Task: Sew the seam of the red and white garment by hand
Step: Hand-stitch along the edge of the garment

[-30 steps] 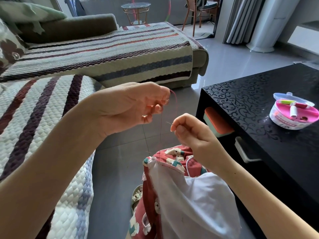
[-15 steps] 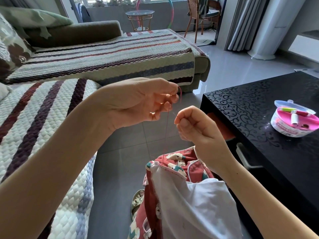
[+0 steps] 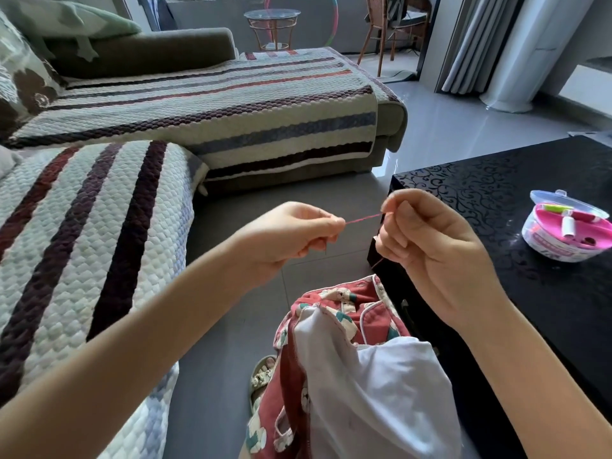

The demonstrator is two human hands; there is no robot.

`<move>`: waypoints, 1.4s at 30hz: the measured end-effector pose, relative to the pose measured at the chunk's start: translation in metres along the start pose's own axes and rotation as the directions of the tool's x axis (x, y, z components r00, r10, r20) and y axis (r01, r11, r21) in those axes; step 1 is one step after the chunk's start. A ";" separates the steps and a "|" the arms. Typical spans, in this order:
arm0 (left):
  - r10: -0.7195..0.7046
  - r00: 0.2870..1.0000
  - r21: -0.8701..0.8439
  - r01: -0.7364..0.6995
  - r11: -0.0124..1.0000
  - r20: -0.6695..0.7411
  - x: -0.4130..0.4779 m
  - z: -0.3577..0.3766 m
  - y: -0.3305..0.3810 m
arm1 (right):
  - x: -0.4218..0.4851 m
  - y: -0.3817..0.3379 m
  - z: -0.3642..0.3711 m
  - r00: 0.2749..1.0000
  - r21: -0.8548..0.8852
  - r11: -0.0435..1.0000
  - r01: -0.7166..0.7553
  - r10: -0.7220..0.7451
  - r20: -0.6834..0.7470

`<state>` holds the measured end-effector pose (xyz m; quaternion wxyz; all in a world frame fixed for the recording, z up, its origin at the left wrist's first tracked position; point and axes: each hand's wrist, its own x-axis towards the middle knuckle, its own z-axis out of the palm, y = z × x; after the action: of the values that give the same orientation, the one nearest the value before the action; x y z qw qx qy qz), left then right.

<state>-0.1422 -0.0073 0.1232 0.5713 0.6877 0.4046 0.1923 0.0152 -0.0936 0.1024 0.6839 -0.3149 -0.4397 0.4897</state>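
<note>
The red and white garment (image 3: 347,369) lies bunched on my lap at the bottom centre, white lining side up with red printed fabric around it. A red thread (image 3: 362,218) is stretched taut between my two hands above it. My left hand (image 3: 288,235) pinches one end of the thread, and a thin needle tip seems to stick down from its fingers. My right hand (image 3: 427,250) pinches the other end, and a strand runs from it down toward the garment.
A black patterned coffee table (image 3: 496,193) stands at the right, with an open pink and white sewing kit (image 3: 568,235) on it. A sofa with a striped quilted cover (image 3: 82,226) fills the left. A sandalled foot (image 3: 261,376) rests on the grey tiled floor.
Both hands have dropped lower and pulled apart sideways. The thread, which hung down from the left hand, is now drawn taut and nearly level between the two hands.
</note>
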 end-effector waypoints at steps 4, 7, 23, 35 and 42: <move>0.028 0.992 0.075 -0.037 0.997 0.119 0.004 0.009 -0.029 | -0.003 -0.003 -0.015 0.998 0.058 0.998 -0.036 0.040 -0.056; -0.020 0.955 0.154 -0.027 0.988 0.295 0.002 0.012 -0.055 | -0.003 -0.006 -0.024 0.997 0.090 0.995 -0.038 0.044 -0.066; -0.135 0.957 -0.384 0.228 0.895 0.255 -0.038 0.005 -0.109 | 0.004 0.047 -0.108 0.767 0.254 0.915 -0.312 0.401 -0.501; -0.161 0.976 -0.394 0.208 0.895 0.148 -0.073 -0.001 -0.100 | -0.007 0.122 -0.199 0.390 0.259 0.873 -0.414 0.427 -0.816; -0.129 0.974 -0.334 0.186 0.924 0.187 -0.076 0.005 -0.084 | -0.021 0.079 -0.068 0.895 -0.462 0.778 -0.425 0.437 -0.088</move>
<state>-0.2126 -0.0677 0.0584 0.7289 0.5537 0.3704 0.1581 0.0430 -0.0885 0.0004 0.4514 -0.5572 -0.4693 0.5153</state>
